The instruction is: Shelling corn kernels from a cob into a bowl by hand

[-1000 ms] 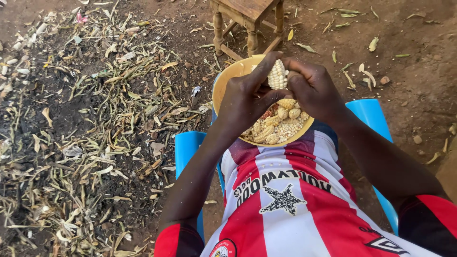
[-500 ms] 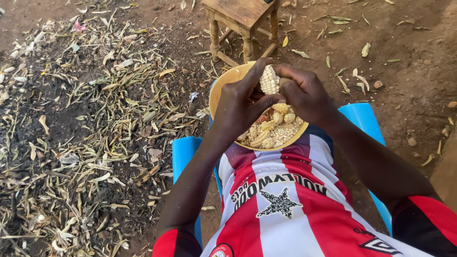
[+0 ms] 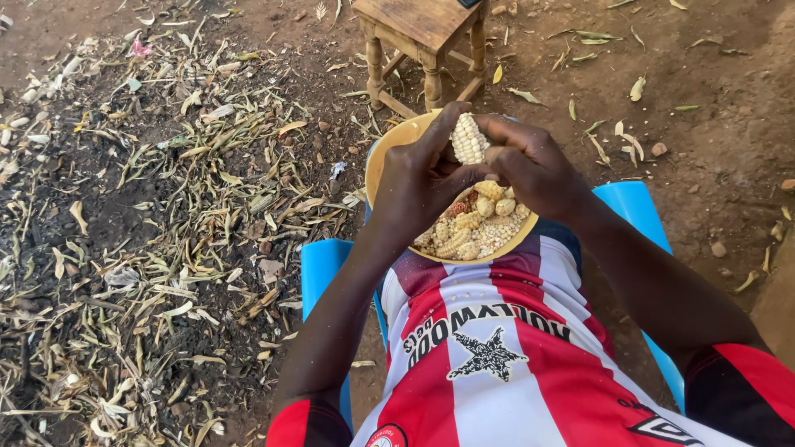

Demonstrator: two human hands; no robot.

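A pale corn cob (image 3: pixel 469 138) stands upright between both my hands, above a yellow bowl (image 3: pixel 383 156) that rests on my lap. My left hand (image 3: pixel 418 182) grips the cob from the left, with the thumb pressed against its kernels. My right hand (image 3: pixel 534 168) closes around the cob's lower part from the right. The bowl holds loose corn kernels and several small cobs (image 3: pixel 480 223), partly hidden under my hands. I wear a red and white striped shirt (image 3: pixel 497 364).
I sit on a blue plastic chair (image 3: pixel 319 269) whose armrests show on both sides. A small wooden stool (image 3: pixel 422 37) stands on the dirt just beyond the bowl. Dry husks and leaves (image 3: pixel 157 215) cover the ground at left; scattered leaves and stones lie at right.
The view has shifted slightly; my hands keep the cob over the bowl, with the thumbs working a little along its kernels.
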